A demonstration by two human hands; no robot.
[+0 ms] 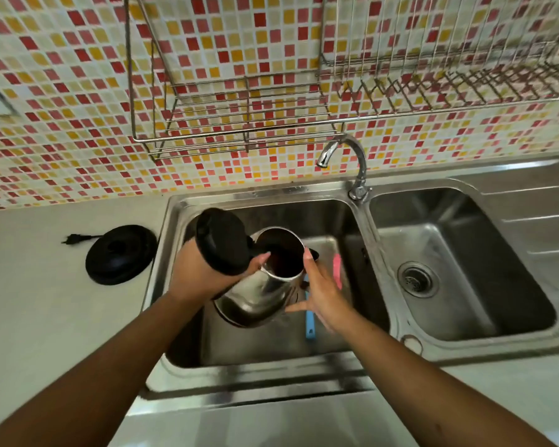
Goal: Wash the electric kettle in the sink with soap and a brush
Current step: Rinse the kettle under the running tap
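Fingers of the left hand curl round the electric kettle just below its raised black lid, holding it tilted above the left basin of the sink, mouth open toward the camera. Right hand lies with straight fingers against the kettle's steel side, thumb spread toward its bottom. A blue brush lies in the basin under that hand, beside a blurred pink object. On the counter to the left sits the kettle's black base with its plug
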